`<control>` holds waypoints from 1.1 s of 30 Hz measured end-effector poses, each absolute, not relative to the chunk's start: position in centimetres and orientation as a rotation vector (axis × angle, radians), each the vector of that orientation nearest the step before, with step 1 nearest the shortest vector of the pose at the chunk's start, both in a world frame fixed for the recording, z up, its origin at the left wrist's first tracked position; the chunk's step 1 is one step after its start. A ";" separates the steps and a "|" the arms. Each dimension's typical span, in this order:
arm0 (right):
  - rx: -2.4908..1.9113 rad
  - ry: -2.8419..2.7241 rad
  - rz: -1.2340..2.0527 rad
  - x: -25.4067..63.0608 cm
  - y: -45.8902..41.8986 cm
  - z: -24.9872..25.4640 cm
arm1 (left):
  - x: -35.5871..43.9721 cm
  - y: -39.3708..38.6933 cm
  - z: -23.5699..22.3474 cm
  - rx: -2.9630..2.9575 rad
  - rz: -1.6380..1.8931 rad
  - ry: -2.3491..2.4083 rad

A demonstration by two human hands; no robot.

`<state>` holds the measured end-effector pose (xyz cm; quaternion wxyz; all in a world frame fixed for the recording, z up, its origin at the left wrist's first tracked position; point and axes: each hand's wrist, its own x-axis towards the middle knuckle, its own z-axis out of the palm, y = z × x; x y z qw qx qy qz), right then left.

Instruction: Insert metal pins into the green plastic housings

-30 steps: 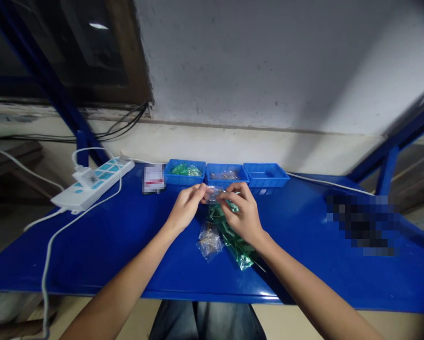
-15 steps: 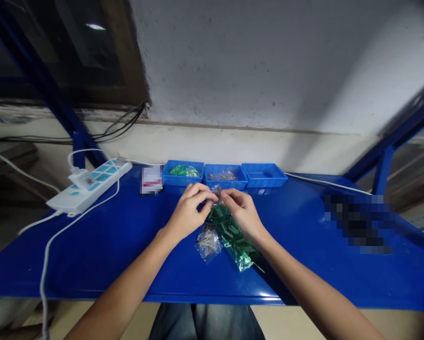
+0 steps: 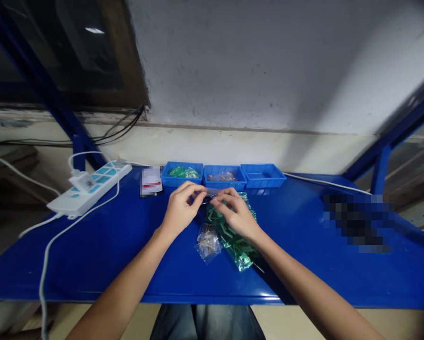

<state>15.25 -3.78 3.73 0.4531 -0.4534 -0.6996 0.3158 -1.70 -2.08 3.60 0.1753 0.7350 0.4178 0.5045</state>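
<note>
A small clear plastic bag (image 3: 212, 191) is stretched between my two hands, above the blue table. My left hand (image 3: 184, 203) pinches its left end with thumb and fingers. The right side is gripped by the fingertips of my right hand (image 3: 235, 211). Whatever lies inside the bag is too small to make out. Below my right hand lies a heap of green plastic packets (image 3: 229, 236), partly hidden by that hand. Clear bags with thin brass-coloured pieces (image 3: 208, 243) rest on the table to the left of the heap.
Three blue bins stand along the back: one with green packets (image 3: 183, 171), one with clear bags (image 3: 222, 176), and a right-hand bin (image 3: 263, 175). A white power strip (image 3: 91, 186) with cables lies at left. A pixelated dark object (image 3: 357, 222) sits at right.
My hands have spread slightly, and the clear bag is now pulled out flat between them. The brass-coloured piece seen at my right fingertips no longer shows there.
</note>
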 end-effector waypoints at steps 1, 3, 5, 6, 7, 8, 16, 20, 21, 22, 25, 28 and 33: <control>-1.130 -1.656 0.882 15.3 -3.7 3.8 | -1.7 -2.2 3.6 2.180 1.458 1.159; -1.100 -1.506 1.063 15.2 -3.5 3.9 | -1.6 -2.4 3.6 2.307 1.471 1.074; -1.056 -1.354 1.190 15.2 -3.3 3.7 | -1.3 -2.6 3.5 2.376 1.423 1.022; -1.042 -1.276 1.237 15.2 -3.1 3.5 | -1.2 -2.6 3.4 2.395 1.377 1.021; -1.031 -1.199 1.268 15.3 -2.9 3.3 | -1.1 -2.6 3.2 2.404 1.316 1.041; -1.021 -1.124 1.276 15.5 -2.7 3.2 | -1.0 -2.6 3.0 2.399 1.248 1.083; -0.864 -0.825 0.071 20.5 -1.6 6.6 | -1.6 -1.8 0.7 2.369 0.525 1.487; -0.893 -0.969 -0.399 22.3 -1.0 7.6 | -1.3 -1.9 0.7 2.365 0.502 1.452; -0.962 -1.087 -0.404 22.3 -0.7 7.3 | -1.2 -1.9 0.8 2.336 0.539 1.450; -1.047 -1.226 -0.382 22.2 -0.4 6.8 | -1.2 -1.8 0.9 2.291 0.580 1.445; -1.280 -1.611 -0.245 21.0 -0.1 4.9 | -1.1 -1.6 1.2 2.120 0.724 1.376; -1.296 -1.825 0.076 19.3 -1.0 3.7 | -1.1 -1.5 1.4 2.022 0.846 1.226; -1.141 -2.003 0.585 17.1 -2.9 3.7 | -0.8 -1.7 1.4 1.861 0.936 0.930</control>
